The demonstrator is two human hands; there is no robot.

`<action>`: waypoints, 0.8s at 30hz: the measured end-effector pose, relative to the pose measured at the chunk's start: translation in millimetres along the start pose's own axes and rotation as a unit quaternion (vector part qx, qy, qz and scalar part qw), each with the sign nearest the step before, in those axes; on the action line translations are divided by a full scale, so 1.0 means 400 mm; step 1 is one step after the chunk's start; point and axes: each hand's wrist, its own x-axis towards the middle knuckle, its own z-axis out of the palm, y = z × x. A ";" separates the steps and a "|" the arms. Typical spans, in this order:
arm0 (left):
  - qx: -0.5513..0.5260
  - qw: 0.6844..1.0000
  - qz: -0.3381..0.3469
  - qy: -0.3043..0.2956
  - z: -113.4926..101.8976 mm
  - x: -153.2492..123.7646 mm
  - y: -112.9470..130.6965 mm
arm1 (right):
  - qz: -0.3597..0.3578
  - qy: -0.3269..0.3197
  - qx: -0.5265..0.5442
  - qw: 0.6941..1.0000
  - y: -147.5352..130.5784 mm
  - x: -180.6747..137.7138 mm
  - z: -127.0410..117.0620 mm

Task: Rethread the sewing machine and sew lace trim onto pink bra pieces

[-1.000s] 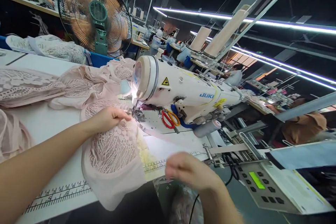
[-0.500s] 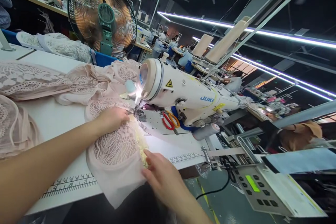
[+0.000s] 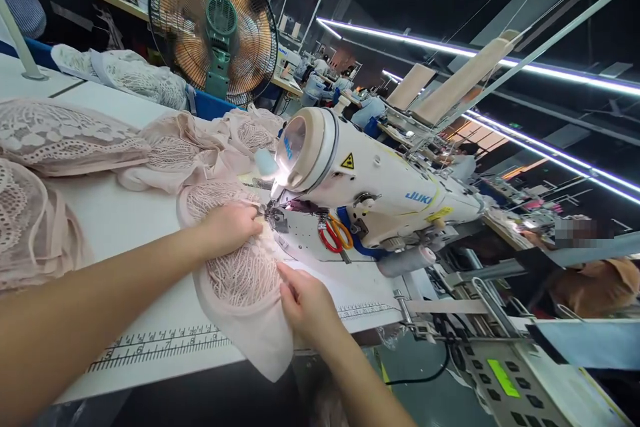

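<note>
A pale pink lace garment piece (image 3: pixel 240 280) lies on the white table, its upper edge at the presser foot (image 3: pixel 273 213) of a white sewing machine (image 3: pixel 380 173). My left hand (image 3: pixel 233 230) rests on the lace close to the foot, fingers bent and pressed together on the cloth. My right hand (image 3: pixel 307 300) pinches the piece's right edge between thumb and forefinger, nearer the table's front. A sheer, pointed part of the cloth hangs over that front edge. The needle cannot be made out.
Red-handled scissors (image 3: pixel 329 237) and a grey thread spool (image 3: pixel 407 260) sit beside the machine. More pink lace pieces (image 3: pixel 65 140) lie at left. Behind stands a large fan (image 3: pixel 220 27); a control box (image 3: pixel 505 373) is at right. Other people work farther back.
The right hand has moved up along the cloth's edge, toward the presser foot. The yellowish strip along that edge is now mostly out of sight. The camera view has shifted slightly.
</note>
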 end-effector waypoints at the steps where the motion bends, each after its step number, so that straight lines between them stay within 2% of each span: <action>1: 0.032 0.999 0.025 -0.006 0.006 0.001 -0.002 | -0.001 -0.007 -0.006 1.000 -0.002 0.001 0.000; 4: 0.093 0.993 0.073 -0.007 0.026 0.006 -0.010 | 0.002 -0.014 -0.011 1.000 -0.011 0.008 -0.002; 7: 0.108 0.993 0.055 -0.002 0.033 0.012 -0.011 | 0.008 -0.017 -0.005 1.000 -0.012 0.019 -0.008; 12: 0.147 0.987 0.052 -0.038 0.017 0.016 0.006 | 0.005 -0.019 -0.002 1.000 -0.002 0.037 -0.015; 19: 0.114 0.993 0.031 -0.008 0.027 0.025 0.001 | 0.004 -0.029 0.018 0.999 0.001 0.045 -0.018; 24: 0.114 0.993 0.004 -0.030 0.003 0.029 0.011 | 0.001 -0.039 -0.011 0.999 -0.003 0.062 -0.026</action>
